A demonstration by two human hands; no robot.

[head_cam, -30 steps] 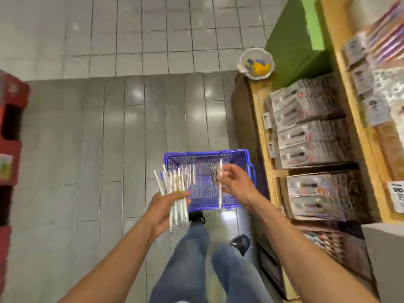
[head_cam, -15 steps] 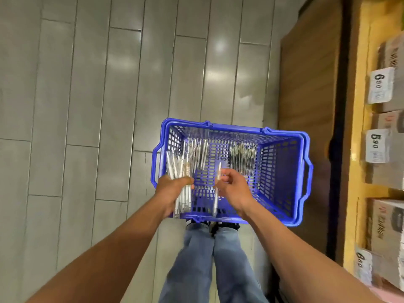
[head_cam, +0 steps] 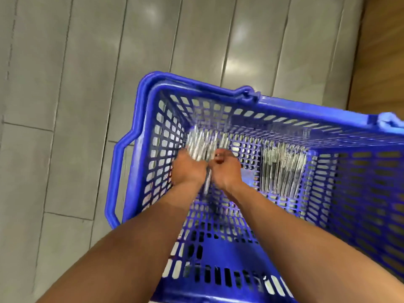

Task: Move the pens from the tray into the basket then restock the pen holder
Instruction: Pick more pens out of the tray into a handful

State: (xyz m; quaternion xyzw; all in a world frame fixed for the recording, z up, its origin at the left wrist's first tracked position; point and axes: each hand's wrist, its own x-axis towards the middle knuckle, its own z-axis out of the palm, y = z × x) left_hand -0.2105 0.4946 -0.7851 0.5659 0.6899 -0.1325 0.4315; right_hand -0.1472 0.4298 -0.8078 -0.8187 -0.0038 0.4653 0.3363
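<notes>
Both my arms are down inside the blue basket (head_cam: 284, 110), which sits on the grey tiled floor (head_cam: 65, 84). My left hand (head_cam: 188, 169) grips a fanned bundle of clear pens (head_cam: 202, 144) low near the basket's left wall. My right hand (head_cam: 226, 169), just beside it, is curled around a single pen (head_cam: 207, 184) between the two hands. A second batch of pens (head_cam: 282, 167) lies on the basket bottom to the right.

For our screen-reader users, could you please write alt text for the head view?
Both hands, left hand and right hand, lower a bundle of clear plastic pens into a blue plastic mesh basket on grey floor tiles.
</notes>
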